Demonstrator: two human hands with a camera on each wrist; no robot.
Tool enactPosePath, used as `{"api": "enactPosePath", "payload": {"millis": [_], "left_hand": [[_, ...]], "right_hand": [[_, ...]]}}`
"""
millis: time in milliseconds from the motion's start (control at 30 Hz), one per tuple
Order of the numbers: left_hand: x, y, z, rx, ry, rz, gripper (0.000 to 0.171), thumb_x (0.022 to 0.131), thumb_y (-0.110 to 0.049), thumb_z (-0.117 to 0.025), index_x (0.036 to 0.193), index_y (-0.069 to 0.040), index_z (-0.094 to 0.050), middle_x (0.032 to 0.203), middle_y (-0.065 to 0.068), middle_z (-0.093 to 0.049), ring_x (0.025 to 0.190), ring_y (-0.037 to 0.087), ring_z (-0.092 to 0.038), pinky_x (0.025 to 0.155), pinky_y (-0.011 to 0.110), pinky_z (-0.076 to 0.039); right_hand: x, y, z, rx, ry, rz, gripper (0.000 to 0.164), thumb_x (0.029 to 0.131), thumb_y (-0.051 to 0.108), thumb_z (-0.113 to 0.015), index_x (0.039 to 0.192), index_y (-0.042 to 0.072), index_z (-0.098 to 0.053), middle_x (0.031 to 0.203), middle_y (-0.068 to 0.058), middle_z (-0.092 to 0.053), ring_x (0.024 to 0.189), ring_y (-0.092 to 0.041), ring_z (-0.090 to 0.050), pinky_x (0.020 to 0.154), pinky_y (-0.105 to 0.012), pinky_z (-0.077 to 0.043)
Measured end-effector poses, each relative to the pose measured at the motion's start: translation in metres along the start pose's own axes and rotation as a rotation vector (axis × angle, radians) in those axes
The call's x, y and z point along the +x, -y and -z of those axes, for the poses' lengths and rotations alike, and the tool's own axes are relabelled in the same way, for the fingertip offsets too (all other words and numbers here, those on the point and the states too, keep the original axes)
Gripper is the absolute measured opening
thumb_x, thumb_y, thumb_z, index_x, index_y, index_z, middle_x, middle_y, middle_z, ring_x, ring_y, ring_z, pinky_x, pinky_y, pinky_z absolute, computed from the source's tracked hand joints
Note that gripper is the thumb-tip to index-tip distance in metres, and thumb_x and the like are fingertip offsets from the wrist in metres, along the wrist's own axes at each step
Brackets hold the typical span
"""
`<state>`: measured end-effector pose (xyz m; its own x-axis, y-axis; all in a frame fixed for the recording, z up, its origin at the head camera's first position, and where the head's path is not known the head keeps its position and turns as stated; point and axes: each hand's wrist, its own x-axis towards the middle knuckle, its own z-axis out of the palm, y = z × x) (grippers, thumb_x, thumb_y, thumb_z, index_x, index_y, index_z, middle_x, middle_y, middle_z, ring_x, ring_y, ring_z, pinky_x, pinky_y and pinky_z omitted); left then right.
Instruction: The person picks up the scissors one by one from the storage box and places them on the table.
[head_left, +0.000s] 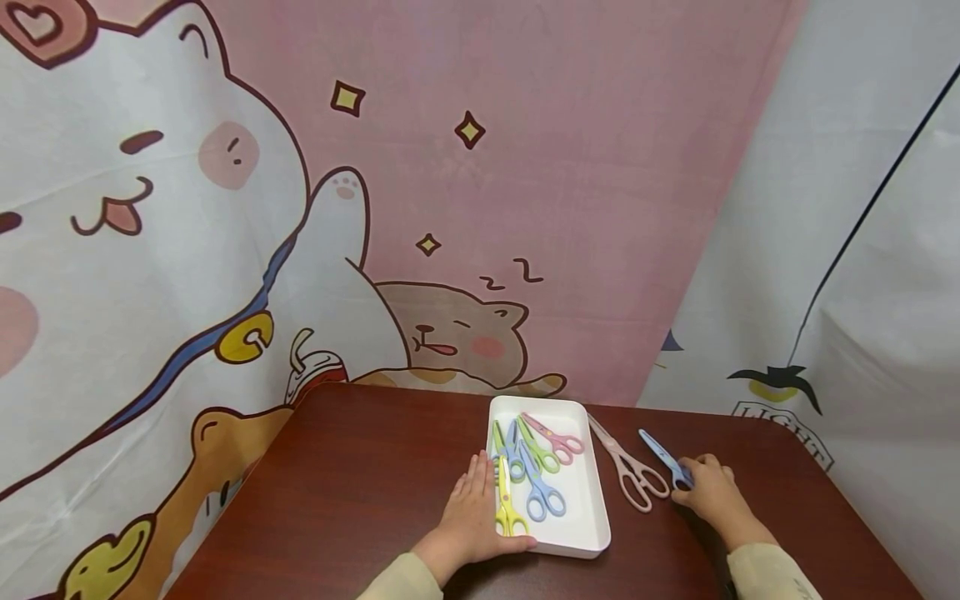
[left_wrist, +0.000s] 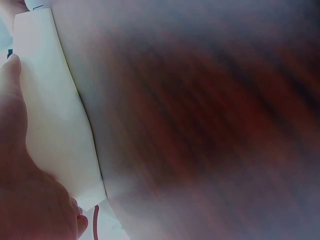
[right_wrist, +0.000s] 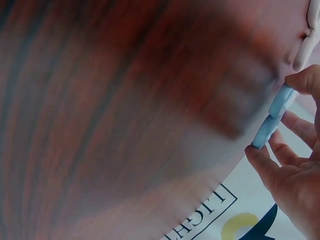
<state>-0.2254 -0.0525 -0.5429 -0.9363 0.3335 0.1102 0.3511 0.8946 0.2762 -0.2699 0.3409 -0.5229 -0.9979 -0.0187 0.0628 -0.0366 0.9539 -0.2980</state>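
A white tray (head_left: 581,500) on the table holds several small scissors in yellow, green, blue and pink. Against its left side and near corner lies my left hand (head_left: 471,521), fingers straight, thumb along the near wall; in the left wrist view the thumb (left_wrist: 11,82) touches the tray wall (left_wrist: 55,110). To the tray's right, my right hand (head_left: 716,496) pinches the handles of blue scissors (head_left: 660,452), whose blades point away to the upper left. In the right wrist view, thumb and fingers press the two sides of the blue handle loops (right_wrist: 274,116).
Larger pale pink scissors (head_left: 630,468) lie between the tray and my right hand. The dark red-brown table (head_left: 360,500) meets a cartoon-printed cloth (head_left: 600,208) behind it. More printed cloth hangs at the right.
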Motion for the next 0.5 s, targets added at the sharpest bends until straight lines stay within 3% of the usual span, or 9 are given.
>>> {"api": "enactPosePath", "payload": {"millis": [500], "left_hand": [[0.0010, 0.0003, -0.0002, 0.000, -0.006, 0.000, 0.138, 0.055, -0.097, -0.040, 0.150, 0.000, -0.016, 0.157, 0.019, -0.012, 0.145, 0.030, -0.015, 0.112, 0.044, -0.029]], "right_hand": [[0.0006, -0.0027, -0.0040, 0.024, 0.007, 0.021, 0.054, 0.073, 0.017, -0.074, 0.116, -0.012, -0.057, 0.111, -0.037, -0.047, 0.092, -0.053, -0.047, 0.075, -0.057, -0.043]]}}
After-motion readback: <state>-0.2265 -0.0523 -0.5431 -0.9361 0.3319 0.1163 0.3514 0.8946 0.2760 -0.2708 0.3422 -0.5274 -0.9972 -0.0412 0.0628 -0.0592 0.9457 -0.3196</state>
